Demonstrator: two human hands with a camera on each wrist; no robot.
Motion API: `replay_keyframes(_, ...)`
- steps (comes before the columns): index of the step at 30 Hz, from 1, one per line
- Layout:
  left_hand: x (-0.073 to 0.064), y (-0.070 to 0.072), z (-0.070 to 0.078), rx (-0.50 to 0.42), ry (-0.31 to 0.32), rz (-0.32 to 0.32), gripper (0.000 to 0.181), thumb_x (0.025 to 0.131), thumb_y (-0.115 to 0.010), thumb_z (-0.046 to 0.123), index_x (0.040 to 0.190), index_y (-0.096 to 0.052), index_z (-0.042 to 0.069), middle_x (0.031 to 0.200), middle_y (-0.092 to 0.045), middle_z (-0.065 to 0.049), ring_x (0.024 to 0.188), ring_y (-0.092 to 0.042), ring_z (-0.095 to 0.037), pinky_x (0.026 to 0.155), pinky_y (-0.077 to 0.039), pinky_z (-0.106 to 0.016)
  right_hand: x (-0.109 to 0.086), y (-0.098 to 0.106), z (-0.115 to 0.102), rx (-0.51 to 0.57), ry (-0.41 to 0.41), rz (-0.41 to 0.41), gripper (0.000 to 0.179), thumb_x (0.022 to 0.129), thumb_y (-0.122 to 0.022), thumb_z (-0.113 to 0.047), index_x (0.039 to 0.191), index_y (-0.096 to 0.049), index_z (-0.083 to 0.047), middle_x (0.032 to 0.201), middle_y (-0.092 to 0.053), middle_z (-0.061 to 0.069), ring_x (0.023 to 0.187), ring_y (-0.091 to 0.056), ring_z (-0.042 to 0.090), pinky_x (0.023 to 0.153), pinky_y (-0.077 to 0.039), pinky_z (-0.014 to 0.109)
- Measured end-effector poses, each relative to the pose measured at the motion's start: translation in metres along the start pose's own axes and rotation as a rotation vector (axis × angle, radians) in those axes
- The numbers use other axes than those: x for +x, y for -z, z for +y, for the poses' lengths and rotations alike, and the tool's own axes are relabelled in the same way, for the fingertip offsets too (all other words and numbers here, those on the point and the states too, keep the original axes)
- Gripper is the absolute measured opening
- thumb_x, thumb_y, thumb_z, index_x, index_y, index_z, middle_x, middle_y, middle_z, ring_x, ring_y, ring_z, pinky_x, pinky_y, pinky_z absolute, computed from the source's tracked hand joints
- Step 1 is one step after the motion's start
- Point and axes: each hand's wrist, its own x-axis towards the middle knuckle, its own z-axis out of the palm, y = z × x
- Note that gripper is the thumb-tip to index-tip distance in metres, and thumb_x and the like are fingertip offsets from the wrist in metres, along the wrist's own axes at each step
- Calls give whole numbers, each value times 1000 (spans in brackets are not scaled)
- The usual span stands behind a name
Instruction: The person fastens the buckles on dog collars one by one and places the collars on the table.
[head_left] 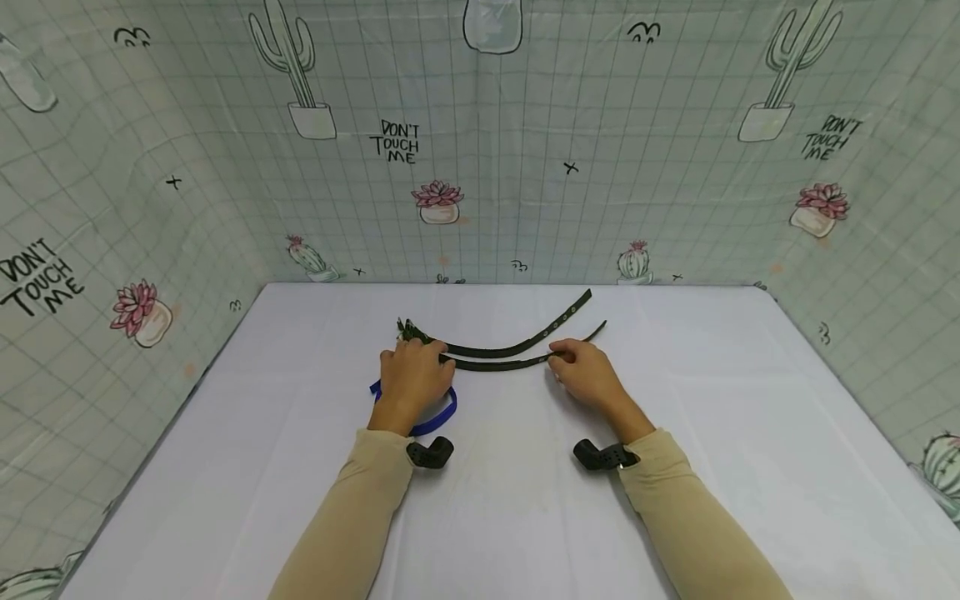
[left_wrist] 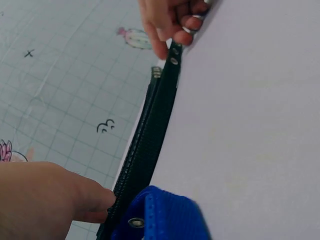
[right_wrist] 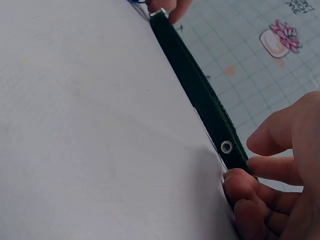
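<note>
Two dark green collars lie side by side in the head view, bowed towards me. The rear collar (head_left: pixel 510 352) has a row of metal eyelets at its right end. Along the front collar (head_left: pixel 491 366), my left hand (head_left: pixel 412 375) pinches the buckle end, while my right hand (head_left: pixel 588 372) pinches the strap near its right end. An eyelet shows just by the right fingers in the right wrist view. A blue collar (head_left: pixel 442 423) with a metal eyelet curves under and beside my left hand. My left palm hides part of it and the green collars' left ends.
A white cloth covers the table (head_left: pixel 495 517). Patterned fabric (head_left: pixel 525 100) with cactus drawings stands along the back and both sides. Each wrist carries a black camera mount, one of them the left mount (head_left: pixel 431 452).
</note>
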Motion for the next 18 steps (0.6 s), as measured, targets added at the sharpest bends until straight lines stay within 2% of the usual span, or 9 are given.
replay_keyframes(6, 1, -6, 1, -1, -9, -9, 40, 101, -56, 37, 134, -65, 17, 134, -60, -16, 128, -49, -40, 103, -34, -63, -1, -1, -3, -59, 5, 18, 30, 96, -60, -20, 120, -70, -4, 98, -71, 10, 86, -62, 24, 78, -48, 39)
replay_keyframes(13, 3, -9, -1, -4, -19, 16, 41, 100, -57, 35, 134, -65, 14, 136, -58, -17, 130, -46, -41, 104, -35, -62, -1, -1, -5, -13, -5, -6, 31, 96, -58, -17, 121, -69, -1, 84, -70, 5, 70, -62, 17, 67, -47, 33)
replay_keyframes(18, 2, -8, 0, -4, -23, 41, 38, 100, -58, 34, 130, -66, 12, 133, -60, -17, 128, -48, -40, 104, -36, -61, -2, -1, -6, -1, -16, -6, 30, 97, -58, -18, 118, -70, 0, 88, -72, 5, 77, -63, 17, 70, -47, 32)
